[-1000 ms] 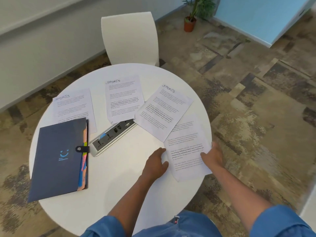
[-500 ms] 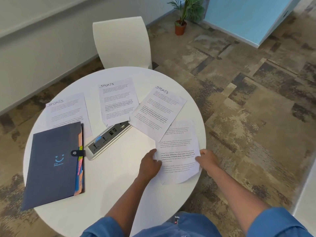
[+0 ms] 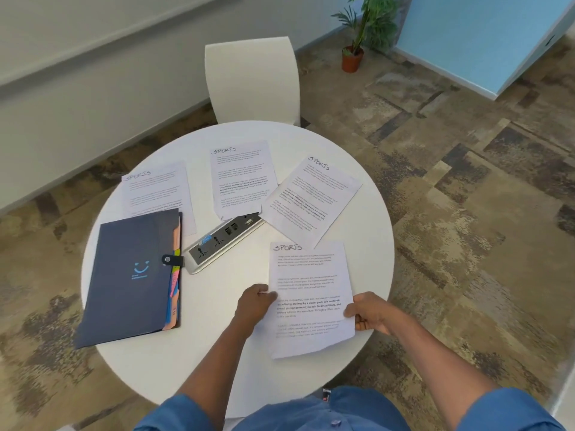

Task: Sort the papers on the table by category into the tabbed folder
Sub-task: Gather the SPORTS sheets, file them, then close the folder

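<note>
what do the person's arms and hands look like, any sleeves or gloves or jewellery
Both hands, left hand and right hand, are bare: no gloves, and no rings or watch that show. The forearms are uncovered. Blue sleeves of a buttoned blue shirt start near the elbows, at the bottom edge of the view.

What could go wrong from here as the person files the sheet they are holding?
The closed navy tabbed folder has its strap snapped, and both the left hand and right hand grip the white printed "SPORTS" sheet, so opening it may be awkward. The folder also overhangs the round white table edge and could slip.
</note>
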Available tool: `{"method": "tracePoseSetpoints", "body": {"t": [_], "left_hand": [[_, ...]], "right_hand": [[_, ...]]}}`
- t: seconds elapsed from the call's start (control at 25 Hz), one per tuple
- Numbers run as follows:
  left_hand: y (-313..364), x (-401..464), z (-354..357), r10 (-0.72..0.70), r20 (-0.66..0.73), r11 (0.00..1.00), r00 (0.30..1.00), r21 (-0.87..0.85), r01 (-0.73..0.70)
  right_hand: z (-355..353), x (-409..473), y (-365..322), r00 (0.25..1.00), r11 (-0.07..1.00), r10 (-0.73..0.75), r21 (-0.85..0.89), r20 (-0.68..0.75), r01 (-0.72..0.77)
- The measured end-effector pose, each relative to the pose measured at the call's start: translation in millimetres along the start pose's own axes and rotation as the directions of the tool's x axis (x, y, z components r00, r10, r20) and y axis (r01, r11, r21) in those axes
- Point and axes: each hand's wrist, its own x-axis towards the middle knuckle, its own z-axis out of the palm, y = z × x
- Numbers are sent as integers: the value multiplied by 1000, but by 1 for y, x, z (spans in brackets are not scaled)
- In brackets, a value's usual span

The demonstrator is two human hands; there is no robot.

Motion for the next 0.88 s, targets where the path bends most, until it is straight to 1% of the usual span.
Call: {"method": "tracePoseSetpoints", "body": {"t": [0.16,0.28,0.36,0.48,0.56,0.72,0.76,0.8,0.84,0.88], "left_hand": [[-19,-15,-32,-60,26,985,998,-161,63],[-38,-22,-50,-104,11,961,995,-255,103],[-46,-26,-59,-123,-4,941,992,-319,115],[-55,-29,-71,-119,-2,928,993,-356,111],[-58,-30,-79,-122,15,919,992,-375,119],[-62,-28,-96,-153,-20,902,988,-411,131],[-63,-26,-101,-158,-36,896,987,-426,127],[-63,-26,-105,-166,-52,887,985,-445,126],[-63,-25,-109,-173,-69,879,983,-461,122],[-63,-25,-113,-177,-83,872,981,-475,117]], "right_hand": [[33,2,-11,992,995,26,-100,125,-14],[59,2,-26,984,988,-2,-152,179,30],[72,3,-35,983,980,-47,-184,179,80],[89,7,-50,976,960,-91,-244,196,139],[98,9,-59,969,952,-96,-264,227,157],[111,6,-80,950,951,-79,-262,302,163],[112,7,-87,958,948,-109,-264,264,180],[113,12,-94,967,927,-189,-293,169,232],[112,18,-101,951,885,-307,-361,21,294],[111,24,-110,890,833,-433,-443,-147,332]]}}
